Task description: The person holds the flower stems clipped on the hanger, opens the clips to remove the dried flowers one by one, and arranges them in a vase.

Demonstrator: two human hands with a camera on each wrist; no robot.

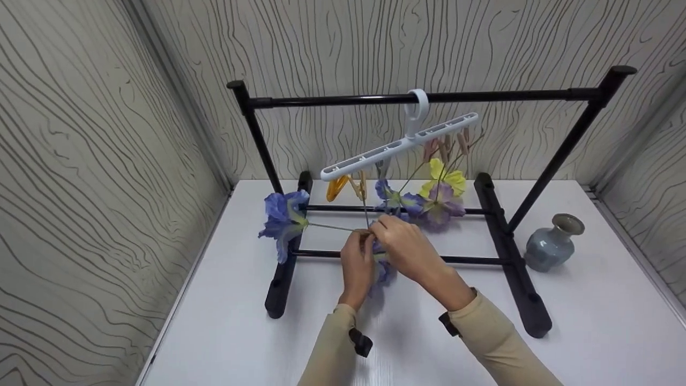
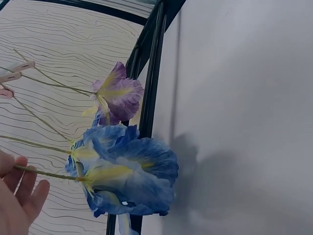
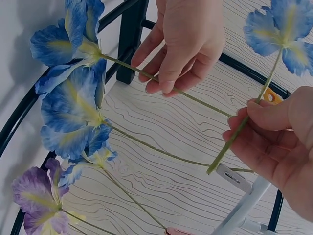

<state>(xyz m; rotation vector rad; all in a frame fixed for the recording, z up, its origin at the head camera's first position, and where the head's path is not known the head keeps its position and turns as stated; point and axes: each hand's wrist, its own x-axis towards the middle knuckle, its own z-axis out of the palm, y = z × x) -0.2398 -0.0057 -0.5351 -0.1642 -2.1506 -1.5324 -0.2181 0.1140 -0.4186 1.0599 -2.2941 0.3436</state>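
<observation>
The blue flower (image 1: pixel 281 214) at left looks like crinkled matt cloth. The hanger (image 1: pixel 410 140) looks like smooth plastic; the black rack (image 1: pixel 343 100), glossy painted metal. At right the vase (image 1: pixel 550 249) shines like glazed ceramic. The near sleeves (image 1: pixel 485 327) are matt cloth, the tabletop (image 1: pixel 214 321) smooth and glossy.

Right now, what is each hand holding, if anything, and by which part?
The right hand holds a loose blue flower by its stem, toward the free end; the left hand holds a hanging blue flower by its stem.
</observation>
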